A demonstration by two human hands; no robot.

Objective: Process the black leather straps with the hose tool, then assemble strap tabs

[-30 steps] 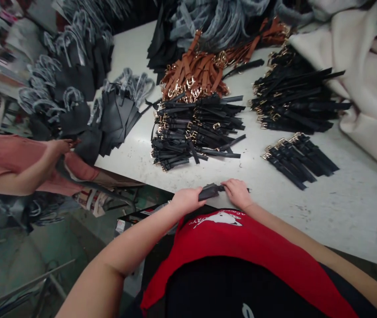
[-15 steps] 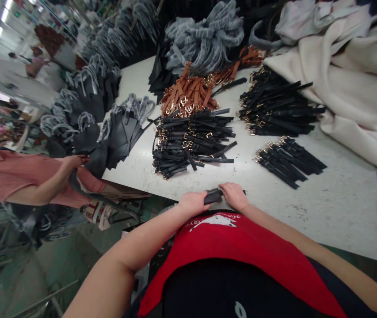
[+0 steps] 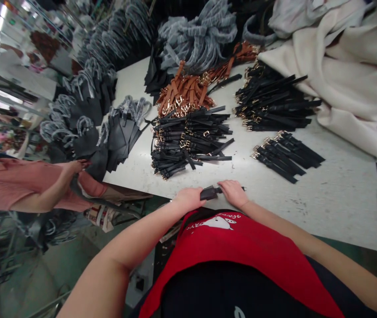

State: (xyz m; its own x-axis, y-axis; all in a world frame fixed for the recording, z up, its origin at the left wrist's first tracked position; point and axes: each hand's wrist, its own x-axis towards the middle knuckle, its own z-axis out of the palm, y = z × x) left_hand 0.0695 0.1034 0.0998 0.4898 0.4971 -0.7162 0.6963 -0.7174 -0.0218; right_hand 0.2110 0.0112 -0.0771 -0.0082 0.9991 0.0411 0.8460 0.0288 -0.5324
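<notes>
Both of my hands meet at the near edge of the white table point(image 3: 334, 212), close to my chest. My left hand point(image 3: 188, 198) is closed around the thick end of a small black strap piece point(image 3: 210, 193). My right hand point(image 3: 231, 193) pinches the other end of the same piece, fingers curled. Just beyond them lies a large heap of black straps with gold buckles point(image 3: 190, 141). A smaller neat row of black straps point(image 3: 286, 154) lies to the right of my hands.
Brown straps point(image 3: 188, 90) and another black heap point(image 3: 274, 106) lie further back. Cream fabric point(image 3: 350, 75) covers the right rear. Black bags with wrapped handles point(image 3: 115, 132) crowd the left. A person in a pink top point(image 3: 16, 185) handles a bag at the left.
My hands have stayed together on the black piece at the table edge. The view has lifted slightly, showing more of the far table. The person at left moved a hand a little.
</notes>
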